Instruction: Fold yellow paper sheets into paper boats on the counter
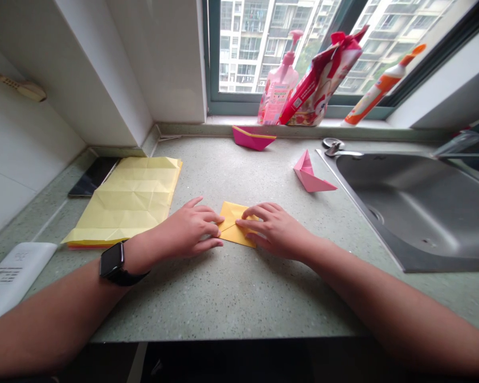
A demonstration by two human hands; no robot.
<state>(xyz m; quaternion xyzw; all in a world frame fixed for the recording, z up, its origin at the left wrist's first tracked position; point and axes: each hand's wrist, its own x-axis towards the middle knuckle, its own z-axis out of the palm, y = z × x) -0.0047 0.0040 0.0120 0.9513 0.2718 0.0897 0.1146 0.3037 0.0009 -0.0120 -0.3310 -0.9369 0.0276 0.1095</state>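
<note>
A small folded yellow paper (pixel 230 216) lies on the green speckled counter (pixel 231 298). My left hand (pixel 191 231), with a black watch on its wrist, pinches the paper's left edge with curled fingers. My right hand (pixel 273 229) presses its fingertips on the paper's right side and covers part of it. Both hands rest on the counter.
A stack of creased yellow sheets (pixel 131 199) lies to the left, with a dark phone (pixel 92 176) beyond it. Two pink paper boats (pixel 252 137) (pixel 309 174) sit behind. A steel sink (pixel 415 207) is on the right. Bottles and a red pouch (pixel 323 80) stand on the sill.
</note>
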